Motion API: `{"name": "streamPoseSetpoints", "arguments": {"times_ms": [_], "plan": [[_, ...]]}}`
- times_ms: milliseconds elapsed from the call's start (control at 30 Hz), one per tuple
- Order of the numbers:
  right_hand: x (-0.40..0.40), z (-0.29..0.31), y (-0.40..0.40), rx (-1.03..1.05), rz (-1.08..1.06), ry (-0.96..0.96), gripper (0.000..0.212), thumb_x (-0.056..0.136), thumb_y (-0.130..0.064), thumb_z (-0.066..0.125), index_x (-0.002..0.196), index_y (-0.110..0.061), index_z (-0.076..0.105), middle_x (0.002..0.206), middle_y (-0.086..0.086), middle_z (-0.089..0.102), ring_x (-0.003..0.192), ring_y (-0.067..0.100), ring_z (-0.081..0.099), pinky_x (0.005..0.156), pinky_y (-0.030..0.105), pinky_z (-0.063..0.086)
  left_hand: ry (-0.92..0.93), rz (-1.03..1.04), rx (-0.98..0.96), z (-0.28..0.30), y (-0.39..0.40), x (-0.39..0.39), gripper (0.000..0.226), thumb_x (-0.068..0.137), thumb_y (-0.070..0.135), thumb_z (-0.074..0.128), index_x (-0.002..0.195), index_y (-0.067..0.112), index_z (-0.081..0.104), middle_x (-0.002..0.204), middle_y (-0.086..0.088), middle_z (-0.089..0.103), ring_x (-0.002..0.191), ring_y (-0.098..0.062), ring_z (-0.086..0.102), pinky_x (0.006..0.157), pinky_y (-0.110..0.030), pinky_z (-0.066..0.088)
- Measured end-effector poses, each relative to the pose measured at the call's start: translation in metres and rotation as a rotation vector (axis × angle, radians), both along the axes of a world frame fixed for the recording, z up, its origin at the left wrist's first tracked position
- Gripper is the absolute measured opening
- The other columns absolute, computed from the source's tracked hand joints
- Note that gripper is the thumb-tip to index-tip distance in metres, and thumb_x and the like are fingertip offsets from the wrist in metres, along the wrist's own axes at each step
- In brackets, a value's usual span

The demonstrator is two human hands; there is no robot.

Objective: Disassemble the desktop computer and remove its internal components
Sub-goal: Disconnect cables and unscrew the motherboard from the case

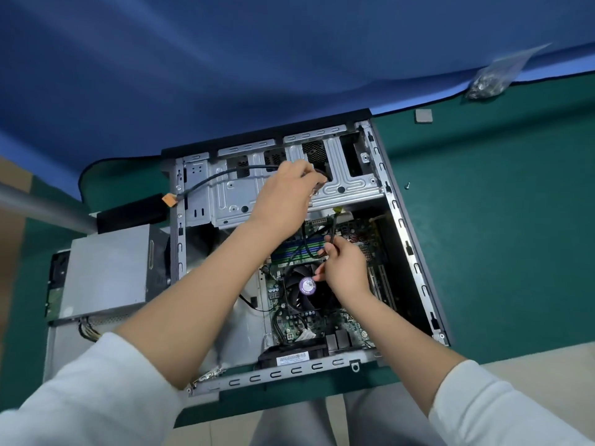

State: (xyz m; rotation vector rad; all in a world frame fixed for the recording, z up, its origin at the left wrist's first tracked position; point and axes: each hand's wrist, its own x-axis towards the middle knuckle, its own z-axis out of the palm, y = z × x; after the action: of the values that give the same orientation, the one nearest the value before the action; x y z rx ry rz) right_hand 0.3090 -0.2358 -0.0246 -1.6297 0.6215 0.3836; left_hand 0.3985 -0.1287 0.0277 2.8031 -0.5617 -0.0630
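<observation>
Cable [225, 173] apparently in left hand [286, 194], right hand [344, 265] lower, over motherboard [354, 233].

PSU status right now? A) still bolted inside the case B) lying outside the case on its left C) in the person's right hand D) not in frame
B: the PSU lies on the mat left of the case, outside its frame, while the left hand and right hand both hold black cables inside the case.
</observation>
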Motion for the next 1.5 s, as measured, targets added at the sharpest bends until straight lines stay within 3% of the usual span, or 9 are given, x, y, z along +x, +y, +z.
{"name": "streamPoseSetpoints", "arguments": {"times_ms": [133, 400, 533, 667, 767, 867, 1000, 1200, 1500], "plan": [[-0.002, -0.005, -0.004, -0.032, 0.054, -0.002, 0.028, 0.102, -0.010, 0.037, 0.125, -0.005, 0.051, 0.087, 0.004, 0.057, 0.043, 0.014, 0.051, 0.051, 0.030, 0.056, -0.152, 0.122, 0.060, 0.002, -0.002, 0.010, 0.032, 0.092, 0.015, 0.058, 0.123, 0.021, 0.057, 0.115, -0.003, 0.052, 0.105, -0.024, 0.045, 0.084, -0.035, 0.036], [-0.008, -0.011, -0.006, -0.099, 0.104, -0.061, 0.027, 0.100, -0.008, 0.039, 0.119, -0.014, 0.058, 0.100, 0.008, 0.065, 0.044, 0.016, 0.055, 0.060, 0.045, 0.058, -0.174, 0.290, 0.048, 0.003, -0.001, 0.046, 0.018, 0.095, 0.037, 0.050, 0.101, 0.027, 0.064, 0.108, 0.004, 0.064, 0.105, -0.024, 0.046, 0.082, -0.035, 0.029], [-0.005, -0.012, -0.006, -0.059, 0.087, -0.058, 0.025, 0.101, -0.008, 0.038, 0.115, -0.012, 0.058, 0.089, 0.004, 0.061, 0.040, 0.014, 0.051, 0.050, 0.036, 0.056, -0.138, 0.473, -0.005, 0.005, 0.015, 0.058, 0.014, 0.092, 0.034, 0.056, 0.102, 0.026, 0.063, 0.112, 0.000, 0.062, 0.109, -0.026, 0.045, 0.084, -0.036, 0.031], [0.008, -0.013, -0.005, -0.011, 0.038, -0.037, 0.037, 0.100, -0.001, 0.035, 0.133, -0.009, 0.050, 0.099, 0.003, 0.055, 0.038, 0.009, 0.049, 0.044, 0.024, 0.052, -0.216, 0.240, -0.044, 0.003, 0.007, 0.039, 0.014, 0.084, 0.012, 0.062, 0.094, 0.021, 0.066, 0.097, -0.001, 0.054, 0.098, -0.025, 0.046, 0.081, -0.032, 0.032], [0.015, -0.010, -0.003, 0.015, -0.007, -0.047, 0.046, 0.098, 0.003, 0.032, 0.141, -0.011, 0.041, 0.116, 0.004, 0.051, 0.039, 0.006, 0.051, 0.046, 0.020, 0.052, -0.033, 0.072, -0.074, -0.001, 0.001, 0.030, 0.025, 0.085, 0.004, 0.052, 0.094, 0.016, 0.072, 0.087, 0.004, 0.048, 0.097, -0.025, 0.050, 0.084, -0.033, 0.038], [0.019, -0.010, 0.000, 0.050, -0.040, -0.071, 0.043, 0.099, 0.000, 0.031, 0.140, -0.009, 0.043, 0.119, 0.009, 0.054, 0.043, 0.007, 0.056, 0.050, 0.020, 0.053, 0.037, 0.087, -0.124, -0.002, -0.001, 0.030, 0.027, 0.090, 0.015, 0.050, 0.105, 0.024, 0.070, 0.088, 0.009, 0.041, 0.099, -0.018, 0.043, 0.089, -0.031, 0.035], [0.022, -0.011, 0.006, 0.096, -0.107, -0.065, 0.036, 0.103, -0.012, 0.034, 0.137, -0.007, 0.045, 0.092, 0.004, 0.055, 0.043, 0.005, 0.057, 0.053, 0.020, 0.054, 0.153, -0.010, 0.000, 0.000, -0.003, 0.034, 0.028, 0.097, 0.034, 0.046, 0.116, 0.029, 0.066, 0.096, 0.006, 0.035, 0.100, -0.018, 0.033, 0.085, -0.029, 0.023], [0.025, -0.008, 0.014, 0.200, -0.217, -0.050, 0.035, 0.102, -0.011, 0.038, 0.135, -0.004, 0.045, 0.086, 0.001, 0.053, 0.048, 0.007, 0.059, 0.053, 0.016, 0.053, 0.251, -0.008, 0.109, 0.003, -0.008, 0.043, 0.026, 0.099, 0.036, 0.044, 0.112, 0.029, 0.065, 0.100, 0.005, 0.031, 0.094, -0.015, 0.024, 0.082, -0.030, 0.021], [0.020, -0.001, 0.003, 0.405, -0.314, -0.022, 0.012, 0.094, -0.002, 0.052, 0.106, -0.004, 0.049, 0.081, 0.008, 0.054, 0.059, 0.011, 0.059, 0.056, 0.016, 0.054, 0.287, 0.209, -0.057, 0.005, -0.018, 0.048, 0.024, 0.095, 0.031, 0.053, 0.106, 0.021, 0.071, 0.101, 0.002, 0.039, 0.110, -0.025, 0.039, 0.097, -0.035, 0.034]]}}
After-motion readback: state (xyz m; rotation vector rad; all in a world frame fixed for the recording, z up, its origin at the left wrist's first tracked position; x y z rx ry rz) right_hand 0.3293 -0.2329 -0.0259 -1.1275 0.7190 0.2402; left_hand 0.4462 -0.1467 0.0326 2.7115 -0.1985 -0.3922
